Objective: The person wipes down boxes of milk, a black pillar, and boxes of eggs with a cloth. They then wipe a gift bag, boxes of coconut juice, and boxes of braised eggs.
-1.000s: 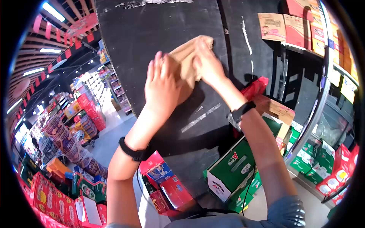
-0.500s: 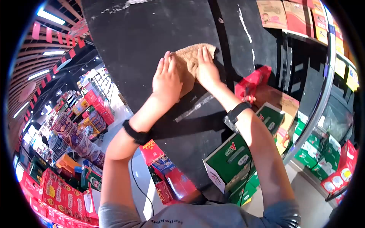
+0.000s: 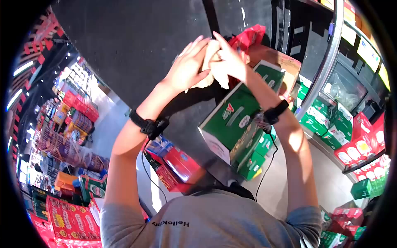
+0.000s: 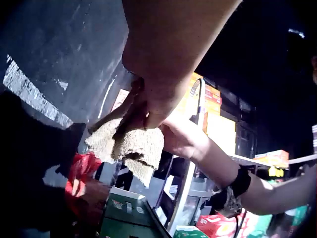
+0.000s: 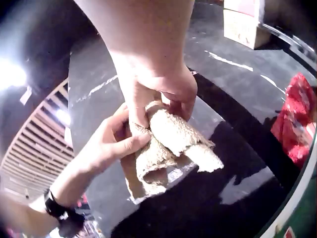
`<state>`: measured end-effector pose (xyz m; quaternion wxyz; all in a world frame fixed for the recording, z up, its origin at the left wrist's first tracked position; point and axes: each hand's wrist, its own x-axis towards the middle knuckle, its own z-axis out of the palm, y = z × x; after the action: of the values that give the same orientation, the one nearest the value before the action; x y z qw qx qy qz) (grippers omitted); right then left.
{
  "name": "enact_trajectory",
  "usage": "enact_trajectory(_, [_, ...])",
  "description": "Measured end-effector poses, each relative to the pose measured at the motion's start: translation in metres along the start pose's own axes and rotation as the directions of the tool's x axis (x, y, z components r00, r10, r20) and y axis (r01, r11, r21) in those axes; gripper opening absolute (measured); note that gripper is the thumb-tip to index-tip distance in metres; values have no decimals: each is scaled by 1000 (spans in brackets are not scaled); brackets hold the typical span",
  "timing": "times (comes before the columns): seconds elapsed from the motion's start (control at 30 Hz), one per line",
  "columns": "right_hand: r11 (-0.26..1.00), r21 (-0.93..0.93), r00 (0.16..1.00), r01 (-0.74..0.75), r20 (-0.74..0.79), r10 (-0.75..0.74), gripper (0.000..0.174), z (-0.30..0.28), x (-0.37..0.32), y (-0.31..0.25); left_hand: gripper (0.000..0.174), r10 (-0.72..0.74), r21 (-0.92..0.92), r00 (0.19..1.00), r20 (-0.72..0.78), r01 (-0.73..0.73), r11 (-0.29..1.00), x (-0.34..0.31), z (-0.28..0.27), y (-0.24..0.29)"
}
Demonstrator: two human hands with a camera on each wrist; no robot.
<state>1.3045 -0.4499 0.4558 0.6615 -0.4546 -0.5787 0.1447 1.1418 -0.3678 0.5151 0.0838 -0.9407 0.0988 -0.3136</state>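
A tan, rough-textured cloth (image 3: 212, 50) is bunched and folded between my two hands, close in front of a large black surface (image 3: 136, 45). My left hand (image 3: 186, 66) grips its left side; in the right wrist view the thumb (image 5: 132, 146) lies over a fold. On the other side, my right hand (image 3: 231, 63) pinches the cloth from above, as the right wrist view shows. Loose folds of the cloth (image 4: 141, 148) hang below the hands in the left wrist view. There, my left forearm hides part of the left hand.
Green boxes (image 3: 231, 113) stand below the right hand, with a red plastic bag (image 3: 252, 39) beyond them. Red boxes (image 3: 182, 163) sit near my body. A metal rail (image 3: 326, 62) runs along the right. Store goods (image 3: 70, 215) are stacked at the left.
Earlier both hands lay over the cloth spread on the black surface. Now they have drawn together and the cloth is bunched between them. The head view has shifted, with the boxes appearing nearer the hands.
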Motion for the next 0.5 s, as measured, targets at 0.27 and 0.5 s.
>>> enact_trajectory(0.27, [775,-617,985,-137,-6,170,34,9,-105,-90,63,-62,-103,987,-147,47,994,-67,-12,56])
enact_trajectory(0.5, [852,-432,931,296,328,-157,31,66,-252,-76,47,-656,-412,715,-242,536,737,-225,9,199])
